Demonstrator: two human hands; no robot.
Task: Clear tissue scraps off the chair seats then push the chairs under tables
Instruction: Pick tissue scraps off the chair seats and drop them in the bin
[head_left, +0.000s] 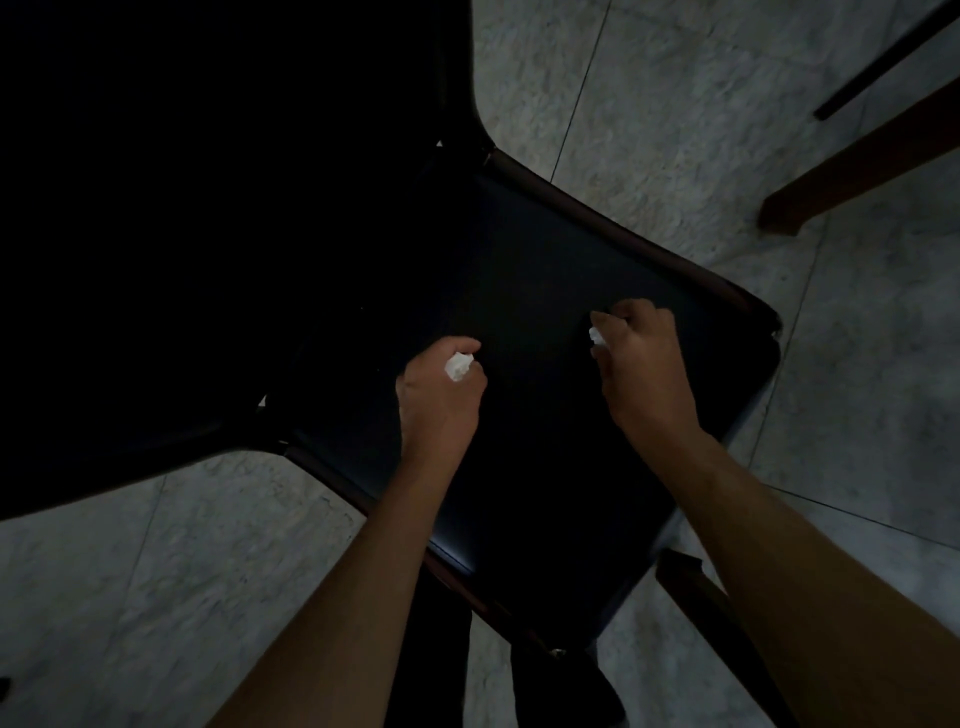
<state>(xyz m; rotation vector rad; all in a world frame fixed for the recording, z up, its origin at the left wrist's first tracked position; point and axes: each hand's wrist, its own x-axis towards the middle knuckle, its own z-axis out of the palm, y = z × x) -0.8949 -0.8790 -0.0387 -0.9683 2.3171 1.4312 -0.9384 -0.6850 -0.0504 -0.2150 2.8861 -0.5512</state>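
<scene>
A dark chair seat (545, 270) with a brown wooden rim fills the middle of the head view, its black backrest (208, 208) rising at the left. My left hand (439, 395) hovers over the seat's middle, fingers closed around a white tissue scrap (458, 366). My right hand (644, 364) is over the seat's right part, pinching a second small white tissue scrap (596, 336) between thumb and fingers. No other scraps show on the dim seat.
Grey stone floor tiles (675, 104) surround the chair. A brown wooden furniture leg (857, 166) slants in at the upper right, with a thin dark bar (883, 62) above it. Another dark leg (701, 597) stands near the seat's front right corner.
</scene>
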